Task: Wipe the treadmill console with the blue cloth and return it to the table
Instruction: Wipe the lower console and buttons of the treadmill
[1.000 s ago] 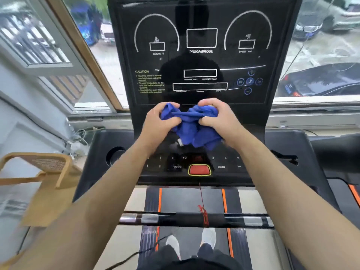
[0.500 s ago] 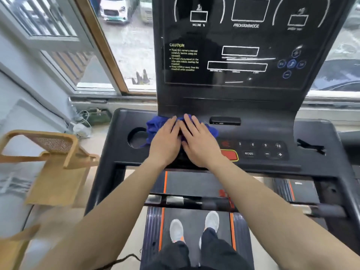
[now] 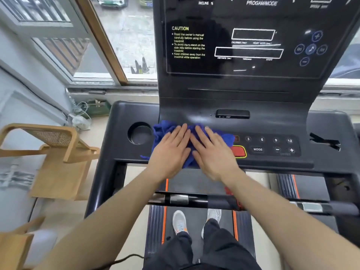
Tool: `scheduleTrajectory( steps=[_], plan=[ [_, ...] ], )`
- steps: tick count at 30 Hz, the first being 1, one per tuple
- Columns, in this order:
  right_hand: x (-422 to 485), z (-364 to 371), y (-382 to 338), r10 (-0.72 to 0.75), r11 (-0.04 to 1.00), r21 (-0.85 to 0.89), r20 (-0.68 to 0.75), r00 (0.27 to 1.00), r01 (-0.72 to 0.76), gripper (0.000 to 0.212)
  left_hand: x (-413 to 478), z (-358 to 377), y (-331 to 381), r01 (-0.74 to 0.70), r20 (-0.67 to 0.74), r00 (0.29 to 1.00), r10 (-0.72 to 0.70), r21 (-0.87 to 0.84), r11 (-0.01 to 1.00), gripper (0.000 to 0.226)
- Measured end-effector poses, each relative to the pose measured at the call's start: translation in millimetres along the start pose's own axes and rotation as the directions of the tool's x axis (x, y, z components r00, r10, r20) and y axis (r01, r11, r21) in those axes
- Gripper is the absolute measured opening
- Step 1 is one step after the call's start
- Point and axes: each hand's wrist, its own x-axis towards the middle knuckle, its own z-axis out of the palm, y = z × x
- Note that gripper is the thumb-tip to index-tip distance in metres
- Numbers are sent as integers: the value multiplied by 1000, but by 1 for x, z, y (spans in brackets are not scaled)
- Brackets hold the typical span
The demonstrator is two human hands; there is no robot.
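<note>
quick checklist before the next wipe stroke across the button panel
1. Blue cloth flat on the treadmill console: ok.
2. Left hand pressing on the cloth, palm down: ok.
3. Right hand on the cloth too: ok.
4. Red button clear of the hands: not ok, the right hand partly covers it.
5. Cup holder holds nothing that shows: ok.
6. Table for returning the cloth in view: cannot tell.

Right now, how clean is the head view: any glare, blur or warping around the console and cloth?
Head view: window daylight leaves a pale sheen on the console above the blue cloth; the right hand and the wooden chair at left are motion-smeared; wide-angle bending curves the window frame; the display lettering stays readable.
</note>
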Motion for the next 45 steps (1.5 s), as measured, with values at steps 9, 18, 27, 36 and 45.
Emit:
scheduleTrajectory(
  steps=[9,18,27,36,45],
  plan=[
    [16,-6,15,175,983,-41,-66,982,-178,68,45,1,4,0,76,997,0,0,1000,62],
    [9,-3,-26,-33,998,-48,14,999,34,72,-11,-3,-24,7,99,995,-6,-5,1000,66],
    [-15,0,12,180,982,-42,-61,982,-182,69,40,3,20,-60,123,990,62,-24,998,67],
    [23,-8,-29,-127,992,-34,-56,990,126,74,-8,3,-26,106,2,994,-106,-25,994,63],
    [39,-25,77,-46,954,-301,-166,985,-6,75,90,10,30,56,-117,991,-61,-48,997,60]
  ],
)
